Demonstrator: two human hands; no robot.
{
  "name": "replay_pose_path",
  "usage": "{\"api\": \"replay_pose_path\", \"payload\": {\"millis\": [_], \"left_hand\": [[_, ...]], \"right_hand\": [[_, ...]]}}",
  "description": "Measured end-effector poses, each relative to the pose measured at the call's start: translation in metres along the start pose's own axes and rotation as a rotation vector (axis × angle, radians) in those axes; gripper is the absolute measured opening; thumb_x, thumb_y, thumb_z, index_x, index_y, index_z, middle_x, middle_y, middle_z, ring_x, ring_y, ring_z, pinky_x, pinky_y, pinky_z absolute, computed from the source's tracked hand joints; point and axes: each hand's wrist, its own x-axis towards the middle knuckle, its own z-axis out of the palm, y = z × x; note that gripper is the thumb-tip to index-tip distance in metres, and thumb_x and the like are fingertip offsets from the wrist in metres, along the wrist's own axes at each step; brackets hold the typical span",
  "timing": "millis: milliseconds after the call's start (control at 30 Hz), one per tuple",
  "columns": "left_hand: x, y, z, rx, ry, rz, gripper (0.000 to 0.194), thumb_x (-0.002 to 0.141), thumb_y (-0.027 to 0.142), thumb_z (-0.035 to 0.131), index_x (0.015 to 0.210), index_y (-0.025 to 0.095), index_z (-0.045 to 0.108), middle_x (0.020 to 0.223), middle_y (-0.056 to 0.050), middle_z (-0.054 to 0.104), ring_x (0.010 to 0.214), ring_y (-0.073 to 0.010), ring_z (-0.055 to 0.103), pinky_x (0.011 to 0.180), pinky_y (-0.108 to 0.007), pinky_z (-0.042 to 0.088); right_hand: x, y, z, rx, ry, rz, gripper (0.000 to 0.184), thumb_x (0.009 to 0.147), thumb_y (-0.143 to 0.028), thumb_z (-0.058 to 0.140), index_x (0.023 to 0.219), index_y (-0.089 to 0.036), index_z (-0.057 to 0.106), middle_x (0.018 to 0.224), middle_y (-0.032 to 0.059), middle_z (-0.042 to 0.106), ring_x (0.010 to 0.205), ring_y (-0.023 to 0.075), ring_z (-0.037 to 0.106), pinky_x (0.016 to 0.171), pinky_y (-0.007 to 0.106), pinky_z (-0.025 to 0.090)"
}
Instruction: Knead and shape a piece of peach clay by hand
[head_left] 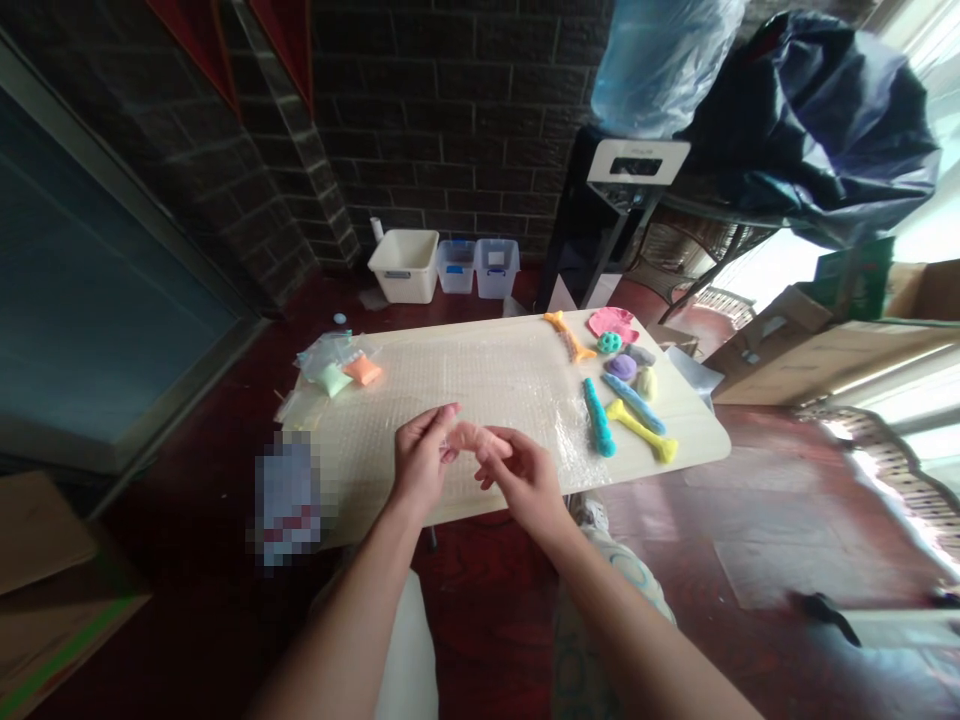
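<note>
Both hands are raised over the near edge of the table, with a lump of pale pink modelling clay [471, 436] stretched between them. My left hand [424, 450] is closed at the clay's left end, its thumb pointing up. The right end is pinched in the fingers of my right hand [523, 474]. Right of the hands lie shaped clay pieces: a teal stick [598, 418], a yellow bone-like piece [642, 431], a blue stick [631, 402] and an orange piece [569, 335]. Behind them are a purple lump [621, 367], a green ball [609, 343] and a flat pink piece [613, 324].
Bubble wrap [480, 370] covers the middle of the pale table [694, 440]. Orange [364, 370] and light green [333, 380] clay packets lie at the table's left. Beyond stand a white bin [405, 266], clear boxes [496, 270] and a water dispenser [637, 165].
</note>
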Motion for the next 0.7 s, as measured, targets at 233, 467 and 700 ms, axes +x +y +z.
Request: {"api": "replay_pose_path", "payload": {"millis": [233,467,700], "left_hand": [[-0.016,0.014,-0.010,-0.452,-0.343,-0.349,0.035,0.059,0.048,0.100,0.074,0.024,0.079,0.046,0.009,0.045,0.034,-0.0006,0.020,0.033,-0.016,0.016],[0.003,0.004,-0.009,-0.184,-0.139,-0.219,0.045,0.078,0.049,0.090,0.110,0.020,0.079,0.071,0.004,0.062,0.057,-0.0068,0.053,0.053,-0.019,0.048],[-0.002,-0.012,0.005,-0.314,-0.152,-0.442,0.040,0.090,0.048,0.079,0.110,0.013,0.074,0.099,-0.011,0.076,0.091,-0.0192,0.073,0.080,-0.030,0.060]], "right_hand": [[0.007,-0.014,-0.011,0.577,-0.239,0.328,0.037,0.076,-0.044,0.093,0.098,-0.019,0.076,0.067,0.0002,0.073,0.057,0.0131,0.069,0.055,0.022,0.055],[0.011,-0.005,-0.021,0.091,0.017,-0.009,0.031,0.089,-0.040,0.083,0.110,-0.018,0.079,0.085,0.0061,0.079,0.075,0.0188,0.073,0.070,0.032,0.061],[-0.001,-0.003,-0.020,-0.582,0.086,-0.452,0.032,0.095,-0.013,0.066,0.125,-0.025,0.069,0.120,0.0098,0.077,0.107,0.0258,0.074,0.094,0.042,0.061]]}}
